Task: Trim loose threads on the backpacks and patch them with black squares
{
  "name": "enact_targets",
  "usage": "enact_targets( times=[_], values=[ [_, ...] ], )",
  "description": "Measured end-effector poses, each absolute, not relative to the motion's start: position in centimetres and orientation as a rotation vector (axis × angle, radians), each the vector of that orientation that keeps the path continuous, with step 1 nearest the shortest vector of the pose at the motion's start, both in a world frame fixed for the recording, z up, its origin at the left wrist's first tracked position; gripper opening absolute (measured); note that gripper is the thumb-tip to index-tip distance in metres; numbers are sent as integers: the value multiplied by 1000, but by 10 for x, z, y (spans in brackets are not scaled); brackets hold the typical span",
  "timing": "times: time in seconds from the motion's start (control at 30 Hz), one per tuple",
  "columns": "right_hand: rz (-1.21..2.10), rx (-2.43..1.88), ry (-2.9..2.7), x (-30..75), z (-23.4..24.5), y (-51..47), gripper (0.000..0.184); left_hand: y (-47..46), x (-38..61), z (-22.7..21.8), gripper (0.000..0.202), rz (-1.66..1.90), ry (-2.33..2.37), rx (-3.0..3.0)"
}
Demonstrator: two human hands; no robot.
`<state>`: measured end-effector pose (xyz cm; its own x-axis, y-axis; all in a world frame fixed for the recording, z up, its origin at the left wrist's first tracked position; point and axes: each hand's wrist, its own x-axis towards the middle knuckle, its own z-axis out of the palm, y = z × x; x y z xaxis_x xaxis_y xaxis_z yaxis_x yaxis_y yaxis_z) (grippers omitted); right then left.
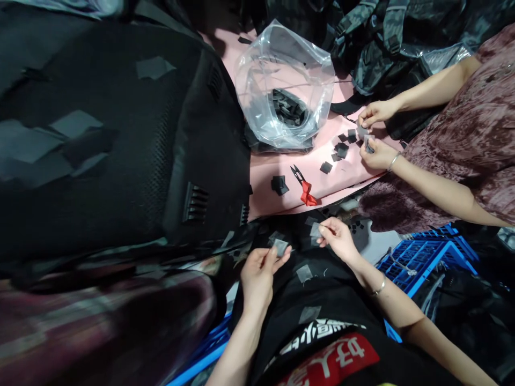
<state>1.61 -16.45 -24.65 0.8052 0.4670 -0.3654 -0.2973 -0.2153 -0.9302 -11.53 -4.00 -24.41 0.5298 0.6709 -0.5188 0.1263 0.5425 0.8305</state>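
Note:
My left hand pinches a small translucent grey square between thumb and fingers, above my lap. My right hand grips the edge of another thin square, a short way to the right. Loose squares lie on my black clothing, one square below my hands and another nearer my waist. Thread snips with a red cloth-wrapped end rest on the pink surface beyond my hands. Beside them sits a small pile of dark squares.
A large black bag fills the left. A clear plastic bag holds dark pieces. At the right, a co-worker's hands hold similar squares near scattered dark squares. A blue plastic crate stands low at right.

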Motion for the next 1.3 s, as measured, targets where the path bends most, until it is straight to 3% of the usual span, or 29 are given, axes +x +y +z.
enact_targets(
  times=[0.17,0.33,0.5,0.73,0.9,1.1,1.3],
  values=[
    [787,-1573,-188,4,-249,-161,25,-47,-110,-232,31,344,957,862],
    [866,-1774,-262,-3,-249,-159,22,-45,-105,-222,33,339,952,793],
    [781,-1985,-417,-7,-246,-153,38,-46,-105,-222,32,356,970,839],
    [827,-1779,-437,-6,-242,-153,25,-45,-106,-225,31,289,922,692],
    [807,-1778,-290,-5,-243,-150,29,-47,-107,-220,28,228,842,507],
    [776,-1908,-306,-11,-245,-140,33,-54,-107,-229,25,249,877,816],
    [1032,-1621,-247,5,-267,-143,43,-42,-110,-240,31,394,965,792]
  ],
)
